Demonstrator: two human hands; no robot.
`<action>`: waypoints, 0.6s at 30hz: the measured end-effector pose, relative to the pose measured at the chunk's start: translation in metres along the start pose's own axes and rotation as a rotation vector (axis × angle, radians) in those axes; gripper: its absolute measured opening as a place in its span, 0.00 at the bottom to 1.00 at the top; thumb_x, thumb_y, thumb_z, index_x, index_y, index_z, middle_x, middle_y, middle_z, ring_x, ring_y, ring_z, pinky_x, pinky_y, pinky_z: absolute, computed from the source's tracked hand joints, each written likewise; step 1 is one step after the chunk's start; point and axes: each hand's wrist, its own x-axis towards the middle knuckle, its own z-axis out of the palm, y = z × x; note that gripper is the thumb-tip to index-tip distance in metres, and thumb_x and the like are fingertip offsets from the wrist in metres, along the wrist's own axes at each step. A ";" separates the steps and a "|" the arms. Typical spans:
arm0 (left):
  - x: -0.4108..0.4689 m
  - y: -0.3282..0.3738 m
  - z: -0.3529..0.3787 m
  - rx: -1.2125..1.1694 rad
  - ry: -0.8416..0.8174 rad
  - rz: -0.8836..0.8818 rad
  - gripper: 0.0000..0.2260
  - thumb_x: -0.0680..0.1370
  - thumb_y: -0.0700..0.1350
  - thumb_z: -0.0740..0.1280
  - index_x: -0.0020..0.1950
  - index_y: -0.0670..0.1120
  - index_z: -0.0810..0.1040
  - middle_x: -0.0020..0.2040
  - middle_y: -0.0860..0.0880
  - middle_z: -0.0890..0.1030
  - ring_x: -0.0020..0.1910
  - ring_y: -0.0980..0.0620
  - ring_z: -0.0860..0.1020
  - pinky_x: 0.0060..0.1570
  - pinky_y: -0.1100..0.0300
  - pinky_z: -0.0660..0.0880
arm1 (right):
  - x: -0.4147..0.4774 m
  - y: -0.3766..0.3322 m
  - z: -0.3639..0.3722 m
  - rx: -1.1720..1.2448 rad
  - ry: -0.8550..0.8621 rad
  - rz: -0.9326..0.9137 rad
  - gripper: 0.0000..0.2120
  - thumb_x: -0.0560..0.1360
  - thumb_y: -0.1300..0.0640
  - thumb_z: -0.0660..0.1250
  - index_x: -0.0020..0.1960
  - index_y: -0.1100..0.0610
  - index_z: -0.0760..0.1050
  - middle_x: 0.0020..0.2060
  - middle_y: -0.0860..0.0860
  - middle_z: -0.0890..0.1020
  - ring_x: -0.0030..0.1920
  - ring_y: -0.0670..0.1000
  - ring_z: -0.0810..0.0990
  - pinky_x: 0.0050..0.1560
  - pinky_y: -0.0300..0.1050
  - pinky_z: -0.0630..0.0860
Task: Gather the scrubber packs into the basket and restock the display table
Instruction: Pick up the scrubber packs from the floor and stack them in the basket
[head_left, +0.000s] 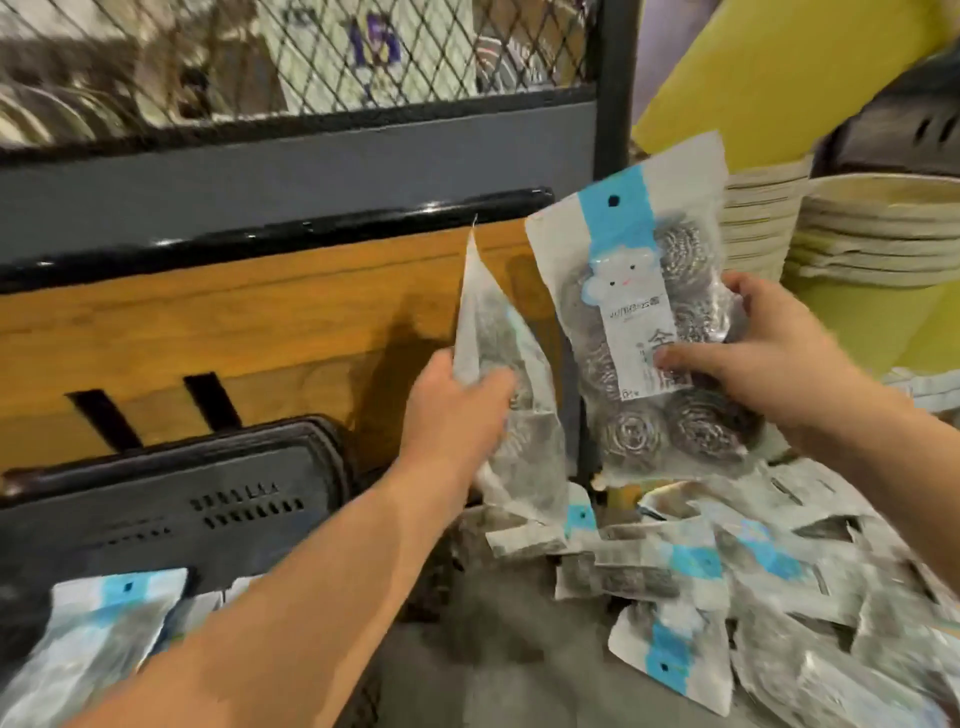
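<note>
Scrubber packs fill both hands. The left hand (457, 410) pinches one pack (498, 353) by its lower half, turned edge-on and upright. The right hand (753, 358) grips a second pack (639, 291) with its front label and steel coils facing the camera. The two packs stand just beside each other. Below the right hand lies a loose heap of packs (727, 571). At lower left, more packs (88, 639) rest in a black basket (156, 499). A wooden panel (234, 322) stands behind it, with stacked bowls (872, 228) at far right.
</note>
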 end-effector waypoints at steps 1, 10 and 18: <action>0.003 0.013 -0.025 -0.010 0.002 0.014 0.09 0.77 0.45 0.69 0.56 0.53 0.77 0.48 0.50 0.83 0.44 0.49 0.83 0.37 0.55 0.79 | 0.001 -0.019 0.014 0.018 -0.029 -0.016 0.36 0.61 0.57 0.82 0.65 0.51 0.70 0.47 0.47 0.86 0.46 0.48 0.86 0.51 0.55 0.82; 0.002 -0.025 -0.297 0.144 0.105 -0.106 0.17 0.71 0.44 0.78 0.58 0.50 0.79 0.48 0.48 0.87 0.44 0.45 0.86 0.47 0.46 0.83 | -0.046 -0.109 0.226 0.066 -0.356 -0.047 0.26 0.67 0.61 0.79 0.60 0.56 0.71 0.48 0.51 0.85 0.41 0.47 0.86 0.41 0.46 0.84; -0.013 -0.140 -0.454 0.031 0.136 -0.437 0.21 0.74 0.39 0.75 0.65 0.51 0.76 0.55 0.44 0.85 0.50 0.39 0.85 0.52 0.35 0.80 | -0.107 -0.065 0.373 -0.348 -0.652 0.045 0.11 0.72 0.53 0.76 0.50 0.52 0.76 0.41 0.46 0.82 0.38 0.44 0.81 0.33 0.40 0.77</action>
